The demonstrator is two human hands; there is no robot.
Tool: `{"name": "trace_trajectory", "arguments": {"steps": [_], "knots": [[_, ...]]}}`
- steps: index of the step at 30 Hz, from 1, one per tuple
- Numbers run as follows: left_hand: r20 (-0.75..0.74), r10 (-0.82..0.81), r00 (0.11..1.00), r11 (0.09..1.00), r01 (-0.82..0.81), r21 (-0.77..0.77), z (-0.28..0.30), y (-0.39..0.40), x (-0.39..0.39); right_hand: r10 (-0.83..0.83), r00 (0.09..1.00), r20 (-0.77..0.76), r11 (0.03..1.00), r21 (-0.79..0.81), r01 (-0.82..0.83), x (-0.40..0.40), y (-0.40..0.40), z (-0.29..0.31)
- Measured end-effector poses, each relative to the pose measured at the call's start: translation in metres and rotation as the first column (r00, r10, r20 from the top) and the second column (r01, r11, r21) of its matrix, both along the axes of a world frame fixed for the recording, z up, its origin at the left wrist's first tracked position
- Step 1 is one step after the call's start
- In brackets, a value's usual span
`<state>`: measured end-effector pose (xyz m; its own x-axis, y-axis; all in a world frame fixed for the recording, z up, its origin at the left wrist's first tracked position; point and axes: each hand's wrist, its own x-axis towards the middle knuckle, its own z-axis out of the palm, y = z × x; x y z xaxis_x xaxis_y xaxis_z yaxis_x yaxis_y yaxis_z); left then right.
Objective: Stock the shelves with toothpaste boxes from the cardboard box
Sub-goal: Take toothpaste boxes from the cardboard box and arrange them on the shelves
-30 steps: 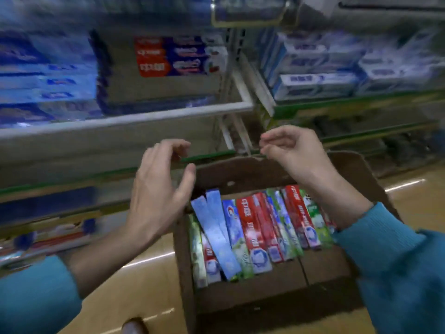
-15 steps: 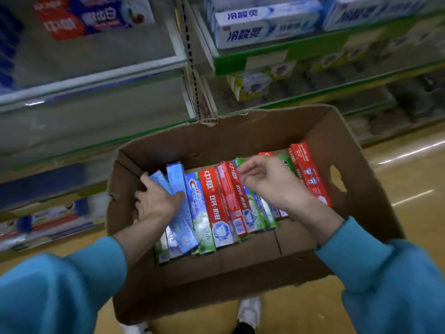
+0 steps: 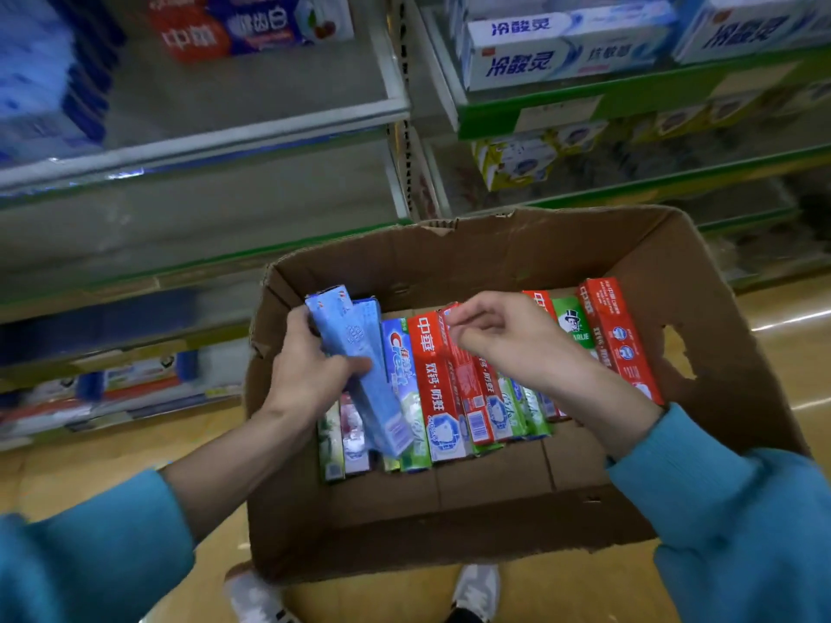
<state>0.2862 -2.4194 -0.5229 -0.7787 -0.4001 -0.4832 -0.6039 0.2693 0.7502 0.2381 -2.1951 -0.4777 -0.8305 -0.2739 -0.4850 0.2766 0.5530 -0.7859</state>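
**Two hands down in the cardboard box**

Two shoes (image 3: 476, 591) showing on the yellow floor (image 3: 112, 465) under the near wall of the cardboard box (image 3: 404, 523). Reaching in from both sides, teal sleeves (image 3: 742, 532) pushed up the forearms.

Gripping a pair of light blue toothpaste boxes (image 3: 359, 366) with the left hand (image 3: 310, 375), thumb curled across their face, fingers wrapped behind; tilting them up out of the row at the left end of the carton. Hovering the right hand (image 3: 508, 339) over the red toothpaste boxes (image 3: 440, 384), fingers loosely curled, grasping nothing, fingertips just above the box tops.

Lying side by side across the carton floor, further boxes: a Crest box (image 3: 402, 366) just beside the blue pair, a green Darlie box (image 3: 573, 326) and another red box (image 3: 620, 335) toward the right wall.

Standing beyond the carton, store shelves (image 3: 252, 132): white-and-blue packs (image 3: 562, 51) resting on the green-edged shelf at upper right, a red-and-blue pack (image 3: 252, 24) sitting at upper left, blurred.
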Motion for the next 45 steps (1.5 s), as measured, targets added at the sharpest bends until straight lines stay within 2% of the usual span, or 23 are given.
{"name": "trace_trajectory", "arguments": {"steps": [5,8,10,12,13,15,18,20,25,27,30,33,40,43,45], "knots": [[-0.246,0.124,0.961,0.926,-0.023,0.376,0.064,-0.023,0.007,0.067,0.996,-0.066,0.996,-0.052,-0.071,-0.004,-0.032,0.019],[-0.309,0.248,0.918,0.785,-0.003,0.619,0.093,-0.047,0.003,0.113,0.99,-0.087,0.99,-0.076,-0.119,-0.008,-0.056,0.031],[-0.362,0.288,0.886,0.697,0.065,0.714,0.105,-0.069,-0.002,0.143,0.99,-0.014,0.969,-0.202,-0.143,-0.011,-0.072,0.041],[-0.424,0.288,0.859,0.633,0.161,0.757,0.114,-0.088,-0.005,0.182,0.972,0.148,0.92,-0.373,-0.116,-0.015,-0.088,0.053],[-0.443,0.29,0.848,0.625,0.182,0.759,0.117,-0.097,-0.005,0.207,0.962,0.179,0.893,-0.436,-0.111,-0.017,-0.097,0.058],[-0.457,0.311,0.833,0.638,0.173,0.75,0.122,-0.114,-0.006,0.2,0.972,0.121,0.858,-0.501,-0.115,-0.021,-0.115,0.064],[-0.476,0.331,0.815,0.643,0.174,0.746,0.127,-0.14,-0.003,0.12,0.992,-0.026,0.866,-0.487,-0.117,-0.03,-0.141,0.063],[-0.48,0.357,0.802,0.648,0.157,0.745,0.129,-0.156,0.0,0.074,0.995,-0.062,0.87,-0.485,-0.095,-0.033,-0.156,0.06],[-0.466,0.508,0.725,0.72,-0.06,0.691,0.132,-0.188,0.008,0.022,0.989,-0.143,0.893,-0.442,-0.084,-0.037,-0.193,0.058],[-0.499,0.528,0.687,0.77,-0.141,0.622,0.132,-0.202,0.009,0.016,0.982,-0.187,0.911,-0.402,-0.091,-0.038,-0.206,0.058],[-0.581,0.46,0.671,0.869,-0.207,0.449,0.134,-0.226,0.012,-0.004,0.97,-0.243,0.922,-0.376,-0.09,-0.039,-0.227,0.065],[-0.646,0.394,0.654,0.919,-0.258,0.299,0.14,-0.253,0.009,-0.144,0.961,-0.238,0.885,-0.464,0.018,-0.043,-0.253,0.077],[-0.718,0.212,0.663,0.947,-0.322,-0.018,0.149,-0.315,-0.026,-0.305,0.852,-0.425,0.862,-0.503,0.057,-0.066,-0.318,0.096],[-0.748,0.185,0.638,0.943,-0.329,-0.047,0.146,-0.341,-0.058,-0.376,0.804,-0.46,0.856,-0.505,0.111,-0.091,-0.348,0.09],[-0.748,0.127,0.651,0.946,-0.305,-0.105,0.14,-0.359,-0.083,-0.389,0.766,-0.513,0.873,-0.471,0.128,-0.111,-0.365,0.085]]}}
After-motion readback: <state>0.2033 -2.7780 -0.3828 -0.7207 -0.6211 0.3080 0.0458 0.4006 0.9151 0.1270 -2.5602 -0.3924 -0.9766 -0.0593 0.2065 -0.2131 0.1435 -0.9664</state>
